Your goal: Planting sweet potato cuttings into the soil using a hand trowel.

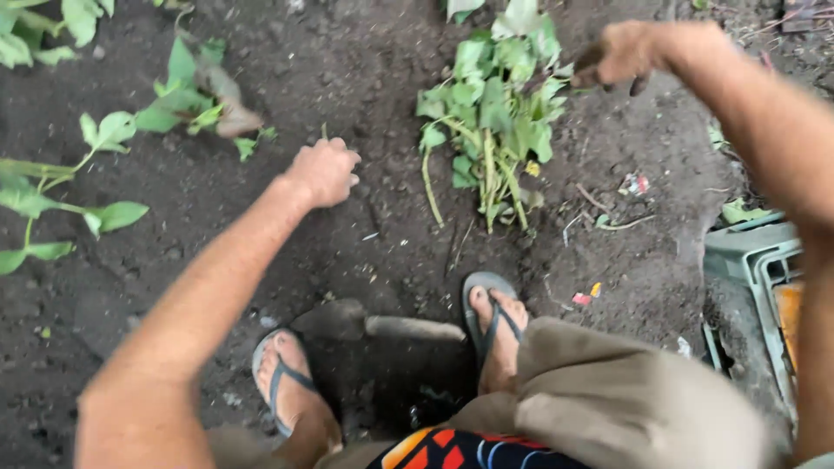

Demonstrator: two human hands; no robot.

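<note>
My left hand is a closed fist pressed into the dark soil, with a small green stem poking up just behind its knuckles. My right hand is raised at the upper right, blurred, its fingers curled around something dark that I cannot identify. It hovers beside a bundle of cut green leafy vine stems lying on the soil. A soil-caked trowel-like tool lies on the ground between my feet in flip-flops.
A leafy plant stands in the soil to the upper left, with more leaves along the left edge. A grey-green plastic crate sits at the right edge. Small bits of coloured litter lie on the ground.
</note>
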